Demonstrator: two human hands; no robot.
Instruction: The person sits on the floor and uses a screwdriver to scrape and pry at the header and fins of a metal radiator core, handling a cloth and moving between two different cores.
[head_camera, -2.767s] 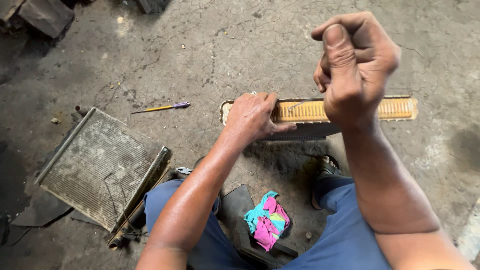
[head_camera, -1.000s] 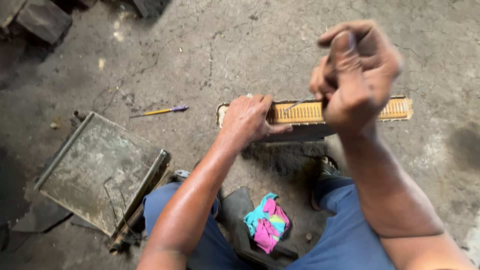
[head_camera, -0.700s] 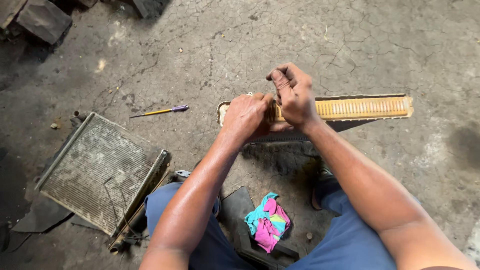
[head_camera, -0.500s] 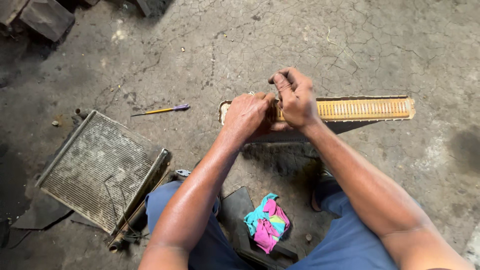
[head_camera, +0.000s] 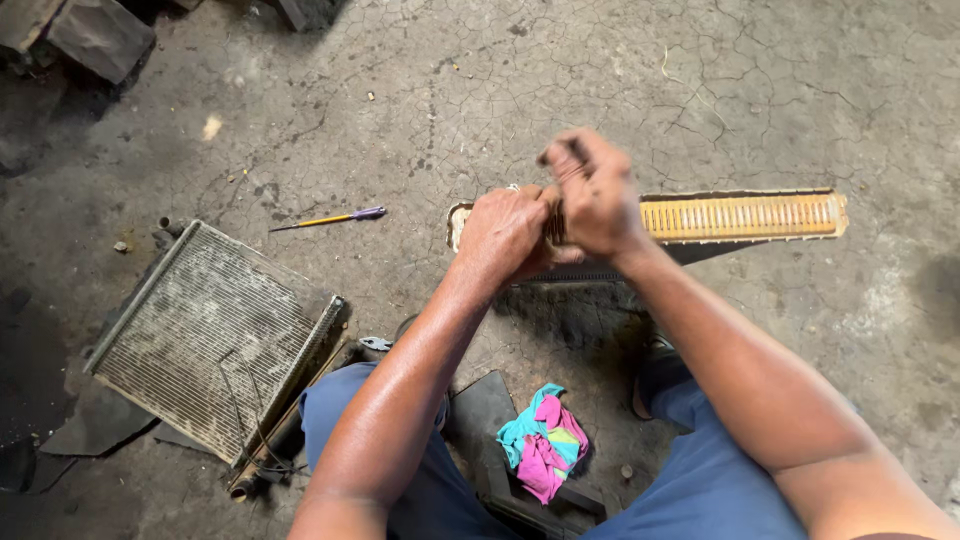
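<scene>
Two hands meet on the left end of the yellow core (head_camera: 740, 216), which stands on edge on the cracked floor (head_camera: 560, 80). Their knuckles hide that end. The left hand (head_camera: 503, 230) clamps its top, fingers curled. The right hand (head_camera: 592, 195) is fisted just beside it; whether it pinches a tool cannot be told. Earlier it was raised, gripping a thin rod. Left of the core lie a pen (head_camera: 330, 217) and a grey radiator (head_camera: 210, 340); below, a rag (head_camera: 543, 440).

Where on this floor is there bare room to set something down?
Bare concrete floor beyond the brass radiator core, and between the screwdriver and that core. Crowded near the grey radiator, the rag and both hands.
</scene>
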